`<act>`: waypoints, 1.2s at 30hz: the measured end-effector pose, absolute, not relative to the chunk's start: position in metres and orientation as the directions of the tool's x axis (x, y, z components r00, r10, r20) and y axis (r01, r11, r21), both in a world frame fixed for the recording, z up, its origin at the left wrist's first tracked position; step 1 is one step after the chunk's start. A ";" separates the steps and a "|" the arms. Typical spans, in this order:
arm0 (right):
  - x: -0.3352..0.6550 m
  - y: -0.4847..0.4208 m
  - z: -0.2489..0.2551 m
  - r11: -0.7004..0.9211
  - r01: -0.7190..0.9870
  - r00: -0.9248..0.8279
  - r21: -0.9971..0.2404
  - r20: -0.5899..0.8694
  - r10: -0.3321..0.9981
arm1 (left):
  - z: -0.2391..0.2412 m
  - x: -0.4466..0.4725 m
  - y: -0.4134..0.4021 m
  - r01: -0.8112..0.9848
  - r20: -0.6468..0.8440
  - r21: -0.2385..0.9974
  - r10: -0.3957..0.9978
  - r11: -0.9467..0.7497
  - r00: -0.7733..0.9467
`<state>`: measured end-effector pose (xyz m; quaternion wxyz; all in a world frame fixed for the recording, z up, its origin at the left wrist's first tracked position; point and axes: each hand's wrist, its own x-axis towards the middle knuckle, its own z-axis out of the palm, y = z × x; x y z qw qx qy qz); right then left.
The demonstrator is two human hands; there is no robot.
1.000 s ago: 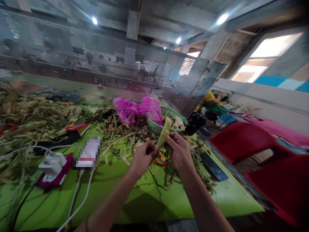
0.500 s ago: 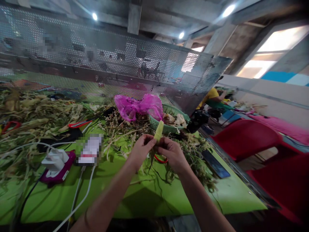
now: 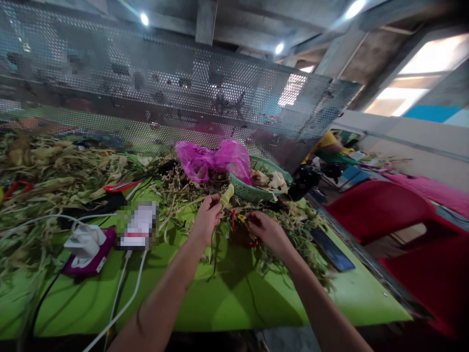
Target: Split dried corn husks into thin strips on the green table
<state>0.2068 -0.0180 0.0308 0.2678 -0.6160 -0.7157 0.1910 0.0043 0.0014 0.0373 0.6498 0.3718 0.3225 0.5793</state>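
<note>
My left hand (image 3: 205,218) is closed round the base of a small pale-green corn ear (image 3: 226,195), held upright over the husk litter. My right hand (image 3: 264,229) has dropped to the table beside it and rests on red-handled scissors (image 3: 240,230) lying among the husks; its fingers curl over the handles, though how firmly it grips them is unclear. A green woven basket (image 3: 256,193) with husks in it stands just behind both hands, and a pink plastic bag (image 3: 214,160) lies against the basket's left side.
Heaps of dry corn husks (image 3: 54,171) cover the left and back of the green table (image 3: 227,298). White chargers and cables (image 3: 88,242) lie at left, a dark phone (image 3: 331,249) at right. A perforated metal screen (image 3: 164,102) stands behind. Red chairs (image 3: 377,210) are at right; another person (image 3: 326,146) sits farther off.
My right hand let go of the corn ear and moved down onto the red scissors. The left hand kept the ear and shifted it slightly left and away.
</note>
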 end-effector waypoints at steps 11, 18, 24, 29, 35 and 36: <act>0.204 -0.008 0.027 0.097 0.905 -0.056 -0.415 0.109 0.992 | 0.027 -0.003 0.001 -0.478 -0.069 0.871 0.991 0.114 0.111; 0.226 -0.013 0.036 -0.112 0.272 -0.067 -0.956 -0.134 0.989 | 0.025 -0.003 0.004 -0.544 -0.018 0.838 0.998 0.045 0.054; 0.221 -0.033 0.048 -0.072 0.202 -0.113 -0.977 -0.096 0.989 | 0.026 -0.008 0.004 -0.551 -0.009 0.834 0.999 0.025 0.031; 0.213 -0.048 0.065 -0.007 0.313 -0.247 -0.950 -0.089 0.965 | 0.024 -0.006 0.006 -0.607 0.012 0.795 0.999 0.010 0.032; 0.196 -0.047 0.073 0.063 0.322 -0.344 -0.944 -0.055 0.937 | 0.022 -0.001 0.004 -0.558 -0.021 0.827 0.995 0.069 0.093; 0.193 -0.046 0.073 0.074 0.316 -0.358 -0.946 -0.047 0.933 | 0.022 -0.001 0.004 -0.536 -0.030 0.841 0.995 0.079 0.100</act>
